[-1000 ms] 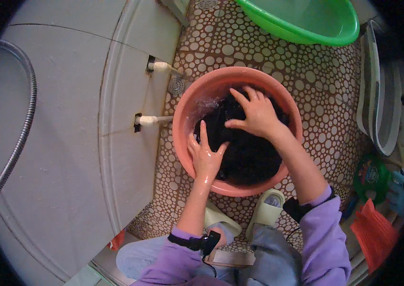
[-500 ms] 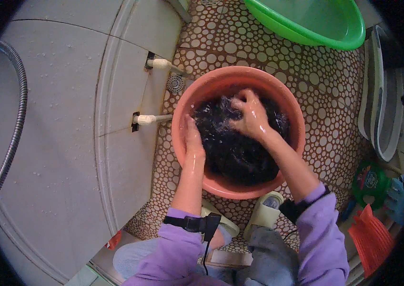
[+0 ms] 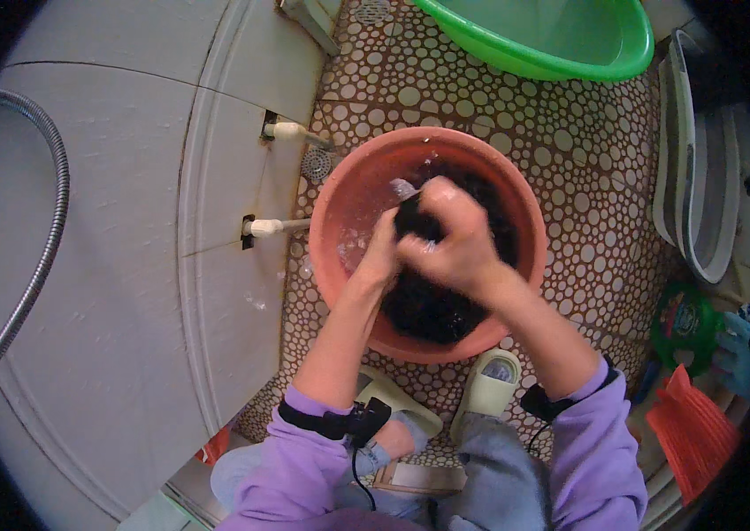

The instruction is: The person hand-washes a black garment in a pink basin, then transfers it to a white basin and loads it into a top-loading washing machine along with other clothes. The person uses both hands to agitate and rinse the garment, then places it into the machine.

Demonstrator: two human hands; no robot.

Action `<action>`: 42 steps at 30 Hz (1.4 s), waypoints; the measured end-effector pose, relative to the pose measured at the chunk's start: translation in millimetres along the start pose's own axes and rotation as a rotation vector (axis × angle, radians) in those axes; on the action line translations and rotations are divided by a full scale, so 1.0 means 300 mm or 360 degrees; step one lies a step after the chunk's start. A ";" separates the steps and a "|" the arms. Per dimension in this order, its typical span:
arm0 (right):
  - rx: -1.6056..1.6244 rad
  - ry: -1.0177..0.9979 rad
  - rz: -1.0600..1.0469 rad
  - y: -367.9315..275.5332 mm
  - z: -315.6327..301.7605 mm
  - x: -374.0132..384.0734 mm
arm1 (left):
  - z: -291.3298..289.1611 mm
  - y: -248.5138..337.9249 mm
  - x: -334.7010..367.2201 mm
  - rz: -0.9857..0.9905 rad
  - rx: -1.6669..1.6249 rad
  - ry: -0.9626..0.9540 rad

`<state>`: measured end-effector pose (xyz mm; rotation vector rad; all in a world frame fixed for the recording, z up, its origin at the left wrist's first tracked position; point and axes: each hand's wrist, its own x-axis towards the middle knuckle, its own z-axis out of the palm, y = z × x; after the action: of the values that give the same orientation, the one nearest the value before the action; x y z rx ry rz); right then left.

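Note:
An orange-pink basin (image 3: pixel 432 352) stands on the floor in front of my feet, with water and a heap of dark, wet cloth (image 3: pixel 435 308) in it. Above the heap my hands have come together over a bunched part of that cloth. My left hand (image 3: pixel 381 250) is closed on the bunch from the left, its fingertips hidden behind the cloth. From the right, my right hand (image 3: pixel 456 237) curls around the same bunch, slightly smeared by motion. Splashes fly up beside the knuckles.
A green tub (image 3: pixel 552 62) stands on the pebble-patterned floor (image 3: pixel 605 203) beyond the basin. White pipe ends (image 3: pixel 266 227) stick out of the panel at left, beside a floor drain (image 3: pixel 316 163). Grey-white basins (image 3: pixel 715 203) lean at right, near a red ribbed cloth (image 3: pixel 692 434).
My left hand has moved off the basin's left wall toward the middle, and my right hand has closed in beside it. Dark cloth is now gathered and lifted between them.

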<state>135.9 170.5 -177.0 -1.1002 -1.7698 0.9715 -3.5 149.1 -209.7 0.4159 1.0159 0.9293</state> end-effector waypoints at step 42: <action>0.0778 -0.0630 0.0143 -0.530 -0.275 0.016 | 0.002 -0.040 -0.275 0.0506 -0.0568 0.0206</action>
<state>162.2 139.0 -2.7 -0.7097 -1.6529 1.6619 -14.4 74.9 -173.1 0.2203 0.8895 1.4117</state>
